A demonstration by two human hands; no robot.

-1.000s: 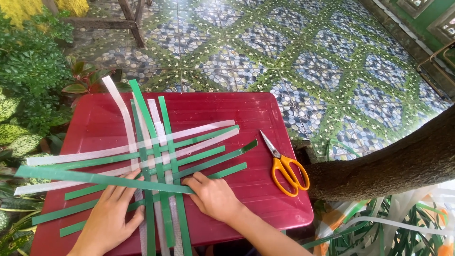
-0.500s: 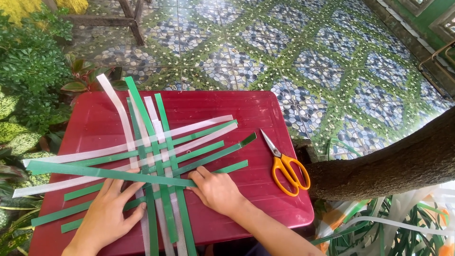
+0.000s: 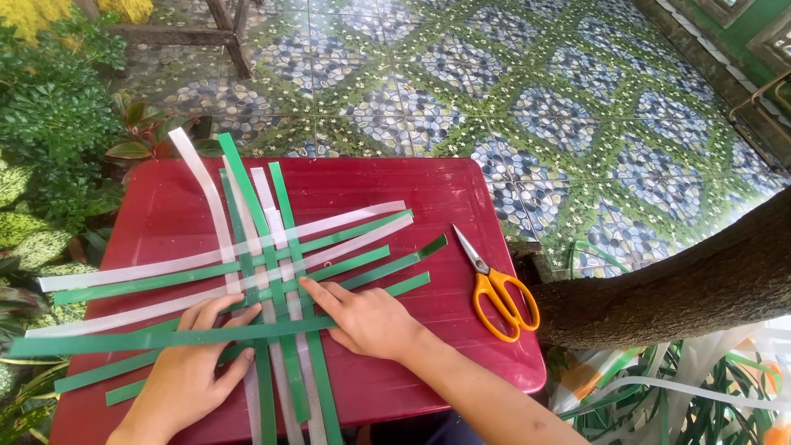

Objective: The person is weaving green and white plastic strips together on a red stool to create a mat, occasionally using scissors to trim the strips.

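Two bare hands press flat on a lattice of woven green and white strips (image 3: 272, 272) covering the red table's (image 3: 461, 189) left half. The left hand (image 3: 194, 375) and right hand (image 3: 371, 321) have fingers spread open, gripping nothing. Orange-handled scissors (image 3: 494, 284) lie near the right edge.

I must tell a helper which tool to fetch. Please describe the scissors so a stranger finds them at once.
Look at the red table on the tiled floor. Near its right edge, beside the tree trunk, lie the scissors. They alone have orange handles; everything else there is flat green or white strip.
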